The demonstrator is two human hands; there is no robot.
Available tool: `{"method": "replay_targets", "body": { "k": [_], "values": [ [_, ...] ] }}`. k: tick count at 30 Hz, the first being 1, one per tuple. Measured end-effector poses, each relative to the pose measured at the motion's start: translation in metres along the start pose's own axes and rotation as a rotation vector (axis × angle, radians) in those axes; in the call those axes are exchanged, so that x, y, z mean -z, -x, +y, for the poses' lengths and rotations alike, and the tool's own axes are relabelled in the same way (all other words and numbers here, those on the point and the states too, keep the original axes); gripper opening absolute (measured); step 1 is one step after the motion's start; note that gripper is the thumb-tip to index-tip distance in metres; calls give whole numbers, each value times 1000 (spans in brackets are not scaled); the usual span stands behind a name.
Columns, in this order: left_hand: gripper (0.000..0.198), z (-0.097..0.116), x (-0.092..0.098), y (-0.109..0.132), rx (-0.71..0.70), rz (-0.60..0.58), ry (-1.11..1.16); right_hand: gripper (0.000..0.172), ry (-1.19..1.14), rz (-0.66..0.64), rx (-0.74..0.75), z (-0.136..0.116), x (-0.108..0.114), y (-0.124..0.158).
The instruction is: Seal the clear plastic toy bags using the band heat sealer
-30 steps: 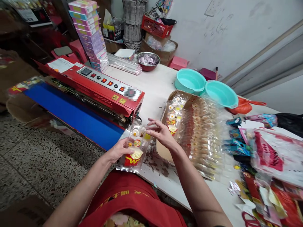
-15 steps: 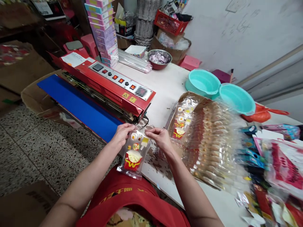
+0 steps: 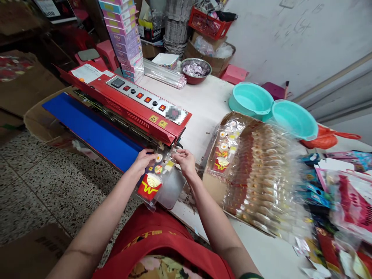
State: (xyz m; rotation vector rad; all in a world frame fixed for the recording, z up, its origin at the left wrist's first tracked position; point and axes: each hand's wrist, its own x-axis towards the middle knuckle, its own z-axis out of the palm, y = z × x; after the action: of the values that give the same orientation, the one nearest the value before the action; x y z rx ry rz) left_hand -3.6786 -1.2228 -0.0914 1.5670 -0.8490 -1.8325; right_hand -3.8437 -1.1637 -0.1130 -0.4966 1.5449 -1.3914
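A clear plastic bag (image 3: 149,186) with small food-shaped pieces inside, a red fries carton, a fried egg and a popsicle among them, hangs between my hands. My left hand (image 3: 143,161) pinches its upper left corner, while the fingers of my right hand (image 3: 184,161) are closed on the upper right corner. The bag's top edge is at the near right end of a red sealing machine (image 3: 139,116), by its slot; whether the edge is inside cannot be made out. Beneath the bag lies a grey metal plate (image 3: 171,190). The machine's blue conveyor belt (image 3: 95,131) runs off to the left.
On the right, a cardboard box (image 3: 215,186) holds a row of similar filled bags. Behind it are turquoise basins (image 3: 252,99). A tall stack of small boxes (image 3: 124,42) and a metal bowl (image 3: 196,71) stand farther back. Packaging clutter (image 3: 348,201) covers the right side.
Both hands have carried the bag left and up to the sealing machine's right end. The bag now tilts more, and the grey plate beneath it shows. The view has shifted slightly.
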Motion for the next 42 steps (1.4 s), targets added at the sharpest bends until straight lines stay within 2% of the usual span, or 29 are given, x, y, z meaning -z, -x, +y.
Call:
{"method": "replay_targets", "body": {
  "k": [2,4,6,8,9,11,13,14,16,18,21,23,26,29,31,34,36,38,39,42],
  "values": [
    [50,3,5,-5,-43,69,35,52,37,47,66,0,-11,2],
    [46,8,9,-12,-83,143,67,50,151,155,229,-8,-11,9],
    [42,17,18,-21,-113,223,59,52,351,342,429,-22,7,13],
    [40,25,33,-32,-188,354,-20,60,574,603,527,-36,42,11],
    [40,28,41,-38,-265,437,-104,66,669,736,511,-40,64,6],
    [45,30,55,-47,-471,675,-337,85,798,943,364,-41,109,-8],
    [51,23,62,-47,-654,835,-520,108,860,990,133,-29,147,-25],
    [51,17,62,-43,-728,851,-576,116,878,958,35,-20,161,-34],
    [46,3,55,-28,-859,781,-634,124,898,866,-84,-1,179,-46],
    [38,-13,40,-8,-988,684,-667,124,902,823,-120,9,187,-51],
    [31,-32,9,21,-1067,546,-652,123,907,861,-114,-5,188,-38],
    [27,-39,-15,38,-996,356,-588,125,936,861,-44,-28,181,-16],
    [32,-43,-58,60,-755,-75,-403,129,980,772,151,-53,152,35],
    [61,-39,-96,76,-469,-416,-148,126,972,583,349,-49,112,85],
    [71,-35,-109,79,-320,-520,8,125,886,421,418,-37,91,107],
    [62,-29,-98,77,-193,-569,79,126,654,304,444,-34,82,114],
    [58,-25,-77,74,-141,-611,29,128,494,292,451,-46,89,103],
    [56,-21,-53,74,-84,-678,-28,120,377,179,423,-63,98,87],
    [56,-20,-43,74,-56,-706,-53,107,340,62,381,-70,102,78],
    [60,-21,-21,74,-12,-743,-116,49,299,-314,189,-77,104,57]
  ]
}}
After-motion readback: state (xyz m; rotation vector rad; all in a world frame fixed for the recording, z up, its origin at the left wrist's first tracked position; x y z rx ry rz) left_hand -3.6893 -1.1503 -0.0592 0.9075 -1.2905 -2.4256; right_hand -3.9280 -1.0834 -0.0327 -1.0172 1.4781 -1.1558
